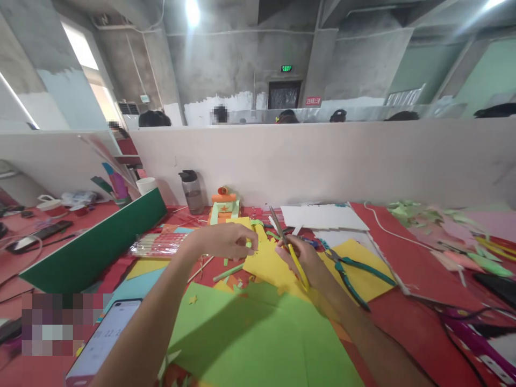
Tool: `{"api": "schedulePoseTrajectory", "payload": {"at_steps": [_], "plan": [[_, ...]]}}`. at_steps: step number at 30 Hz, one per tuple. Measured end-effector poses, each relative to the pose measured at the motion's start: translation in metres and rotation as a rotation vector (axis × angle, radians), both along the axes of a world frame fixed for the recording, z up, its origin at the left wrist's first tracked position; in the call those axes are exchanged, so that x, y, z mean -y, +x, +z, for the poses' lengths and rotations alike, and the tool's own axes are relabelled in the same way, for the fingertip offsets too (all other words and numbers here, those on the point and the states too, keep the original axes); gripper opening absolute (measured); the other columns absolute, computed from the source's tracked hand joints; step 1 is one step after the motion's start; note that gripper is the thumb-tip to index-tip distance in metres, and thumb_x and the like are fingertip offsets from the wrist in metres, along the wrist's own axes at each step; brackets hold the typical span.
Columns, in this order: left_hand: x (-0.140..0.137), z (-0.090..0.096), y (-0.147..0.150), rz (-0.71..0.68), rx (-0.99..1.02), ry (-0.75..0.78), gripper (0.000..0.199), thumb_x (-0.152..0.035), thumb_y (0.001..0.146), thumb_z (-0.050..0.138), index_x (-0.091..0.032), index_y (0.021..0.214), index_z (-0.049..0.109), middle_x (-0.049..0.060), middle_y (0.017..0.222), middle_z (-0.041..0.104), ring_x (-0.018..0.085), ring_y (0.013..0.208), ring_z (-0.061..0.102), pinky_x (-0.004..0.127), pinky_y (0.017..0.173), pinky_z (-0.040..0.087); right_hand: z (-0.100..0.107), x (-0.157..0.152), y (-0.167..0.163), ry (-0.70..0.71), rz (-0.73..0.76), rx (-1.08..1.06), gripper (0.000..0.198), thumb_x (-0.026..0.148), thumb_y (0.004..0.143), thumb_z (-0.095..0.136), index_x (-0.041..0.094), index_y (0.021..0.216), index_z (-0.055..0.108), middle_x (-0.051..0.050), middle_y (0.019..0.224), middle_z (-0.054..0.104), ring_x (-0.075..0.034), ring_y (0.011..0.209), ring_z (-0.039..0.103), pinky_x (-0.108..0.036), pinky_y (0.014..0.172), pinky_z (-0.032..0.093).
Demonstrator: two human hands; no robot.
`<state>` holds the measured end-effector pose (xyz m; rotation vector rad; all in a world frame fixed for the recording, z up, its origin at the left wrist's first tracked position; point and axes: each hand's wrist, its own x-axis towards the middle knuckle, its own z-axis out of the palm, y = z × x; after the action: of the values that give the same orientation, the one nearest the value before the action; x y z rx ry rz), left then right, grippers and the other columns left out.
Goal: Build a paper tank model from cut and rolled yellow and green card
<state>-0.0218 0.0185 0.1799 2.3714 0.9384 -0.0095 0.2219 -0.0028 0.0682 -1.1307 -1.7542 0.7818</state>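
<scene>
My right hand (pixel 304 255) is closed around a pair of scissors (pixel 297 263) with yellow handles, the blades pointing up and away. The blades look parted, with a white strip beside them. My left hand (pixel 226 240) hovers to the left, fingers curled together; anything pinched in them is too small to make out. Below both hands lies yellow paper (pixel 262 267) with cut edges. Nearer to me is a large green sheet (pixel 258 344), with a small yellow star (pixel 193 300) on it.
Green-handled pliers (pixel 346 277) rest on yellow paper at right. An orange and pale green paper model (pixel 224 207) and a water bottle (pixel 191 193) stand before the white partition (pixel 282 161). A phone (pixel 107 338) lies at lower left, near a green board (pixel 97 242).
</scene>
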Motion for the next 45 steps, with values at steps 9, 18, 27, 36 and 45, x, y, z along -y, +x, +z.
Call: {"api": "schedulePoseTrajectory", "payload": {"at_steps": [9, 18, 27, 36, 45], "plan": [[0.007, -0.038, -0.041, 0.173, -0.105, -0.013, 0.019, -0.02, 0.075, 0.055, -0.022, 0.085, 0.071, 0.002, 0.085, 0.075, 0.018, 0.079, 0.068, 0.024, 0.063, 0.045, -0.005, 0.0, -0.003, 0.055, -0.017, 0.104, 0.013, 0.034, 0.089, 0.059, 0.022, 0.086, 0.059, 0.002, 0.076, 0.061, -0.015, 0.065, 0.053, -0.025, 0.061, 0.039], [0.031, -0.094, -0.081, 0.323, -0.121, -0.207, 0.026, -0.036, 0.083, 0.053, -0.019, 0.085, 0.072, 0.005, 0.082, 0.075, 0.022, 0.076, 0.069, 0.028, 0.064, 0.048, 0.003, 0.009, -0.005, 0.017, 0.036, 0.08, 0.014, 0.034, 0.088, 0.058, 0.021, 0.084, 0.058, 0.003, 0.073, 0.059, -0.014, 0.063, 0.051, -0.025, 0.059, 0.038], [0.035, -0.115, -0.101, 0.413, -0.061, -0.228, 0.022, -0.025, 0.069, 0.058, -0.019, 0.089, 0.067, 0.005, 0.087, 0.074, 0.022, 0.077, 0.069, 0.027, 0.062, 0.048, -0.002, 0.004, -0.003, 0.031, 0.041, 0.124, 0.015, 0.034, 0.089, 0.056, 0.021, 0.083, 0.056, 0.002, 0.072, 0.058, -0.015, 0.063, 0.05, -0.025, 0.059, 0.038], [0.038, -0.12, -0.1, 0.427, -0.114, -0.104, 0.018, -0.032, 0.071, 0.059, -0.02, 0.084, 0.065, 0.002, 0.081, 0.068, 0.019, 0.073, 0.063, 0.026, 0.06, 0.043, -0.007, 0.0, -0.002, 0.022, 0.037, 0.141, 0.016, 0.036, 0.089, 0.056, 0.021, 0.086, 0.057, 0.003, 0.071, 0.055, -0.014, 0.061, 0.047, -0.025, 0.057, 0.035], [0.037, -0.107, -0.107, 0.476, -0.091, 0.011, 0.021, -0.034, 0.081, 0.053, -0.02, 0.093, 0.063, 0.004, 0.095, 0.068, 0.02, 0.083, 0.062, 0.027, 0.067, 0.044, 0.001, 0.003, -0.001, 0.06, 0.007, 0.149, 0.022, 0.042, 0.09, 0.056, 0.02, 0.086, 0.059, 0.001, 0.074, 0.058, -0.016, 0.064, 0.05, -0.026, 0.059, 0.037]]}}
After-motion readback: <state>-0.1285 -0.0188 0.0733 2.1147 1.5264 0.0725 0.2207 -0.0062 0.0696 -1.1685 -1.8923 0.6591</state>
